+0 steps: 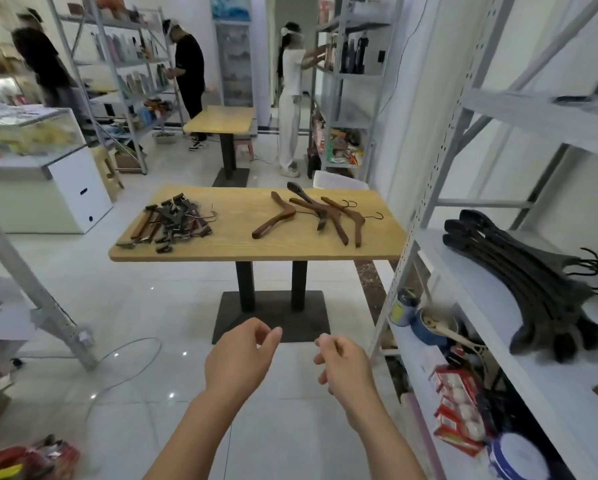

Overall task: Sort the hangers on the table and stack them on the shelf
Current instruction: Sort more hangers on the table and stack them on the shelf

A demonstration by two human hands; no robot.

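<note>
A wooden table (283, 249) stands ahead of me. On its left lies a pile of brown clip hangers (173, 225). On its right lie several brown coat hangers (311, 218), with one black hanger (299, 191) among them. A stack of black hangers (533, 275) rests on the white shelf (464, 271) at my right. My left hand (240, 360) and my right hand (344, 362) hover low in front of me, short of the table, fingers loosely curled and holding nothing.
The shelf's lower level holds cans, a pot (436, 323) and red packets (458, 407). A cable (124, 368) trails over the tiled floor at left. Three people work at shelves in the back, near a second table (221, 121). A white counter (41, 188) stands at left.
</note>
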